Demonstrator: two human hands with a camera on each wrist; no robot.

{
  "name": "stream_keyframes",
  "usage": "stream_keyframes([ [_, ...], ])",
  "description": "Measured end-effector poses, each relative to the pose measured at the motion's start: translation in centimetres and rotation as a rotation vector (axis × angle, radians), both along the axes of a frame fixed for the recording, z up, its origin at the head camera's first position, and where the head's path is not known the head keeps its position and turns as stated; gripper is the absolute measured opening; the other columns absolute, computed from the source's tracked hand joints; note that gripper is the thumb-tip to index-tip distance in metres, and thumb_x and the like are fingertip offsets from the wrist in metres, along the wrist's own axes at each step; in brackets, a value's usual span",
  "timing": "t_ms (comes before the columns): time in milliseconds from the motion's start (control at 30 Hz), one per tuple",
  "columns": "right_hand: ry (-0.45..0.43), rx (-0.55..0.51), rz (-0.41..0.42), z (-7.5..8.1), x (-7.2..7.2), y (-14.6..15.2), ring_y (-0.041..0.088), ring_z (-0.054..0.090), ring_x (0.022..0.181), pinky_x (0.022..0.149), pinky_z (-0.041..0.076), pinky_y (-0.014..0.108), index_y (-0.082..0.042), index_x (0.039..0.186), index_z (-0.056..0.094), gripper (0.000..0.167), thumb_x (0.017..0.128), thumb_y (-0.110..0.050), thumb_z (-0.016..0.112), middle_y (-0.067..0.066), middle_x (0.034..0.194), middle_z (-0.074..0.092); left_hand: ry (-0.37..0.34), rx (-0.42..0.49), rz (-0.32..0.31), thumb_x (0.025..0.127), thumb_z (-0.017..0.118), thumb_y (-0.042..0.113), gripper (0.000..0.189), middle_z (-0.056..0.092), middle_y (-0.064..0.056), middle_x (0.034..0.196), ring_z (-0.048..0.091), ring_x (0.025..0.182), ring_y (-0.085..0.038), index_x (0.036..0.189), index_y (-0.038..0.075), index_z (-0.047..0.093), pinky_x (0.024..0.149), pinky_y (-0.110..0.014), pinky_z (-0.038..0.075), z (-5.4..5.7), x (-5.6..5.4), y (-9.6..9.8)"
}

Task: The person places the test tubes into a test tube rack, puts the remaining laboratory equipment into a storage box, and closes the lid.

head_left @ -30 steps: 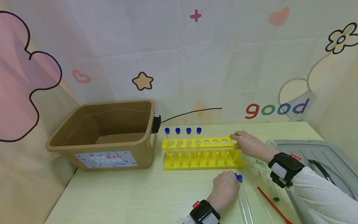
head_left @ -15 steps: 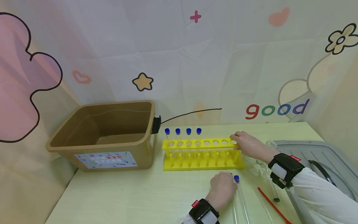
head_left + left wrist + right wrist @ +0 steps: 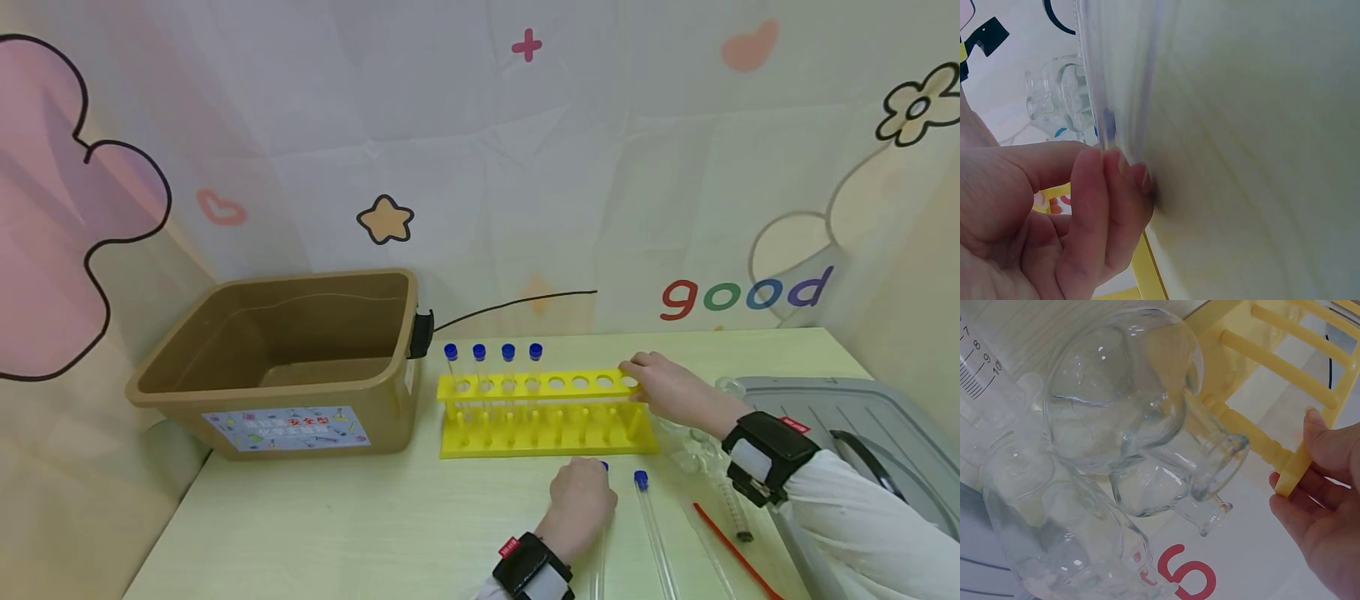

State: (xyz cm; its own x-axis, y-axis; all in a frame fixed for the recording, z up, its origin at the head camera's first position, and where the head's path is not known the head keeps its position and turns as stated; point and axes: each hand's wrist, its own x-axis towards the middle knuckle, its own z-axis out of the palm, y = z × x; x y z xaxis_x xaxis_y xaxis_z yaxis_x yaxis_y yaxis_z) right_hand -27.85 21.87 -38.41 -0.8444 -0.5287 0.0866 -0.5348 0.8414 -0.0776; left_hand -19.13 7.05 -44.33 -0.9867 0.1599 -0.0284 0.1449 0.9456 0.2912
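Note:
My left hand [image 3: 581, 504] pinches a clear test tube [image 3: 597, 567] with a blue cap, close over the table in front of the rack. In the left wrist view the thumb and fingertips meet at the tube [image 3: 1116, 69]. My right hand [image 3: 663, 387] grips the right end of the yellow test tube rack [image 3: 551, 450]; in the right wrist view thumb and fingers are round the end of its top bar [image 3: 1294, 469]. Several blue-capped tubes [image 3: 507, 354] stand upright in the rack's left holes. Another capped tube [image 3: 655, 533] lies on the table to the right of my left hand.
A brown bin [image 3: 273, 333] stands at the left. Right of the rack are glass flasks [image 3: 1122, 394] and a syringe [image 3: 738, 512]. A red stick-like tool [image 3: 735, 550] lies near a grey lid [image 3: 817, 400] on the right.
My left hand has moved left with a test tube, away from the other tube, which lies to its right. The right hand stays on the rack's end.

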Motion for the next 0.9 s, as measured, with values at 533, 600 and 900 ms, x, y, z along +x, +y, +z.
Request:
stream_keyframes([
  [533,0.005,-0.003,-0.002,-0.2,0.1,0.1,0.031,0.052,0.087,0.077,0.046,0.040,0.006,0.108,0.058,0.041,0.070,0.003,0.073,0.017,0.096,0.055,-0.005,0.057,-0.030,0.077,0.066,0.018,0.034,0.031,0.003,0.050,0.034,0.042,-0.010,0.051,0.012,0.045,0.037,-0.022,0.026,1.6,0.0,-1.1],
  [600,0.006,-0.004,-0.001,-0.2,0.1,0.1,0.031,0.052,0.086,0.076,0.046,0.040,0.006,0.108,0.058,0.041,0.070,0.003,0.073,0.017,0.096,0.055,-0.009,0.068,-0.027,0.079,0.066,0.020,0.034,0.031,0.003,0.049,0.034,0.041,-0.010,0.052,0.012,0.047,0.037,-0.022,0.027,2.4,-0.1,-1.2],
  [900,0.001,-0.010,-0.006,-0.1,-0.1,0.0,0.032,0.052,0.087,0.077,0.046,0.041,0.005,0.109,0.058,0.042,0.070,0.004,0.073,0.017,0.096,0.054,0.102,0.208,-0.048,0.085,0.062,0.023,0.042,0.028,0.005,0.042,0.030,0.033,-0.008,0.048,0.011,0.043,0.034,-0.018,0.021,6.9,-0.7,-2.7],
])
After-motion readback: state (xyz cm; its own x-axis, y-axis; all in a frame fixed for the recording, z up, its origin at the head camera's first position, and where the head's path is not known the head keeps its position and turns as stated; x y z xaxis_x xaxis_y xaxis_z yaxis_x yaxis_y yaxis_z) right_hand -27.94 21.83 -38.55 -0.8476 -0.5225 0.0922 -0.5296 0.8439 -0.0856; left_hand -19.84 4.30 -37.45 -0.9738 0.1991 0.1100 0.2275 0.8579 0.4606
